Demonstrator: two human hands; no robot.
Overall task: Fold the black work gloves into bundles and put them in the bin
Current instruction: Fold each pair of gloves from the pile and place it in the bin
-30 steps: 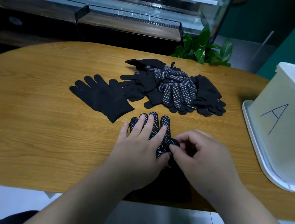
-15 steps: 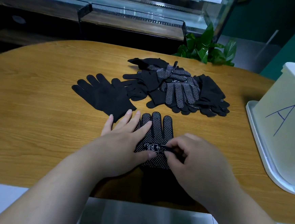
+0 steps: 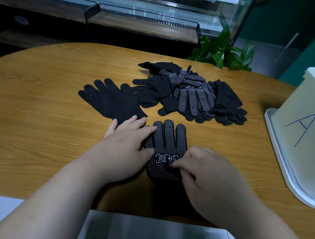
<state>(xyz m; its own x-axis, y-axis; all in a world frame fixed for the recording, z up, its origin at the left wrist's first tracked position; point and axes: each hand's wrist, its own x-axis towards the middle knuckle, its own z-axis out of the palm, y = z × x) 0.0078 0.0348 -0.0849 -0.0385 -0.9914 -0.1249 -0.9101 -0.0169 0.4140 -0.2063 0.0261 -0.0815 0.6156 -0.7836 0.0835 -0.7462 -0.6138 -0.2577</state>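
Near the worktop (image 3: 39, 129) front edge lies the dotted glove (image 3: 167, 139): left hand (image 3: 126, 150), grip apart, presses it flat; right hand (image 3: 210, 177), grip pinching its palm, likely starts the fold.

Bin (image 3: 305, 149) partly off-frame; dotted glove (image 3: 167, 142) partly beneath right hand (image 3: 212, 180).

On the surface (image 3: 40, 114) the near glove (image 3: 167, 139) lies under the right fingers (image 3: 177, 164) and beside the left fingers (image 3: 145, 131), on their right. A flat glove (image 3: 111, 100) lies just beyond the left fingers, and the glove pile (image 3: 192, 95) lies farther beyond. The bin (image 3: 305, 142) stands well right of the right fingers.
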